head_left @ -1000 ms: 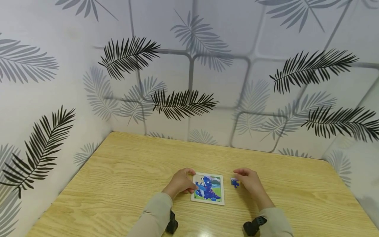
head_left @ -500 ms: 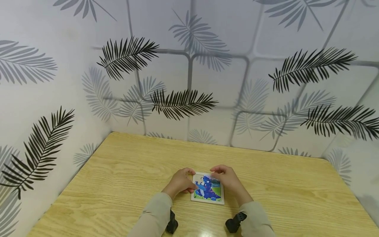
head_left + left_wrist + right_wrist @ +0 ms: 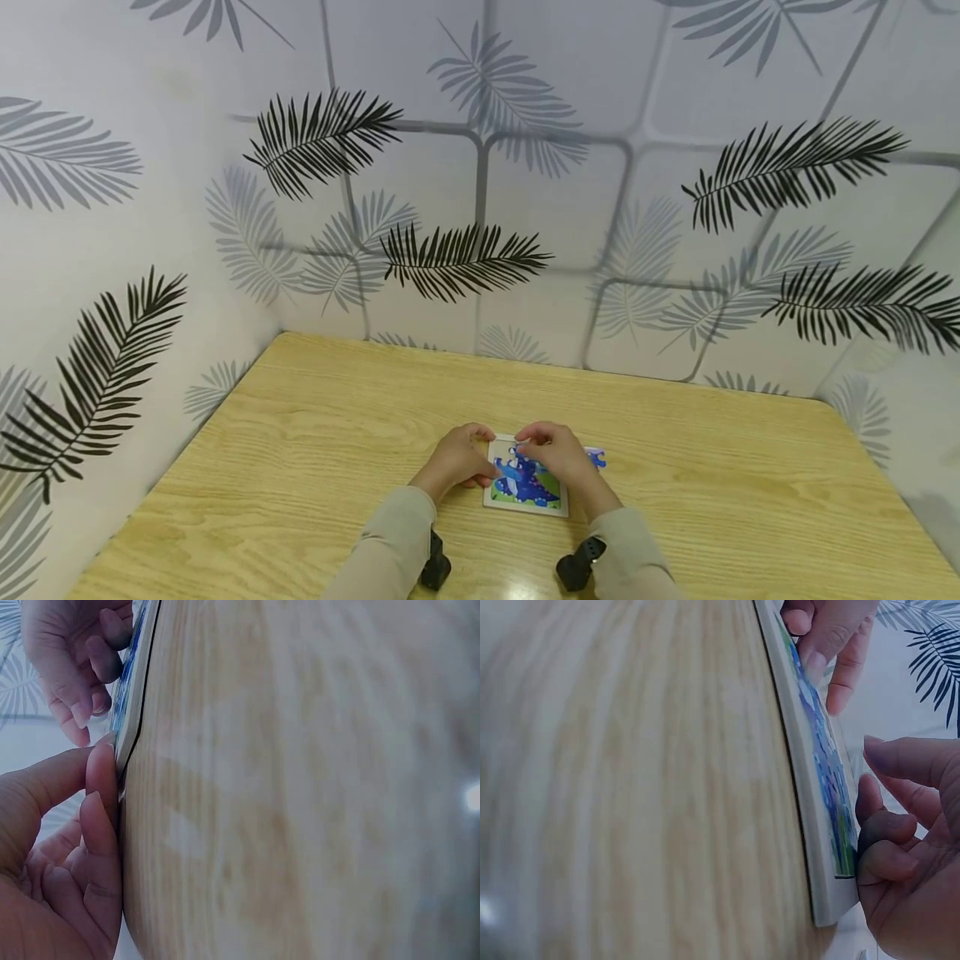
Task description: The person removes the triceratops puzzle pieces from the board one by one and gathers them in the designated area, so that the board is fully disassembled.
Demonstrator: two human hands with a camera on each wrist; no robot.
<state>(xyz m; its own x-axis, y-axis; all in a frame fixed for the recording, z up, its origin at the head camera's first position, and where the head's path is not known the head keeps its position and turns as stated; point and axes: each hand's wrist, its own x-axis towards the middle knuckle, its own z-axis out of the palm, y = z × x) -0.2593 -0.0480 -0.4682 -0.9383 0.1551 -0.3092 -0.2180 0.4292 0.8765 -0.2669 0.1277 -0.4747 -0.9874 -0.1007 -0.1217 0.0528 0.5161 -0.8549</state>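
Note:
A square jigsaw puzzle (image 3: 527,510) in a pale frame lies flat on the table, its picture a blue dinosaur. My left hand (image 3: 457,458) grips the frame's left side, the thumb over the edge and the index finger at the far corner. Over the upper right of the picture hovers my right hand (image 3: 562,458), its bent fingers close above the pieces. Nothing shows between its thumb and index finger in the right wrist view, where the puzzle (image 3: 825,900) is seen edge-on. A loose blue and lilac puzzle piece (image 3: 597,457) shows just right of my right hand.
The light wooden table (image 3: 337,408) reaches back to a wall (image 3: 555,208) with a leaf pattern. On each wrist is a black camera, the left one (image 3: 436,567) and the right one (image 3: 579,567) both close above the table.
My right hand has moved left from beside the loose puzzle piece to above the top of the puzzle. My left hand and the frame stay in place.

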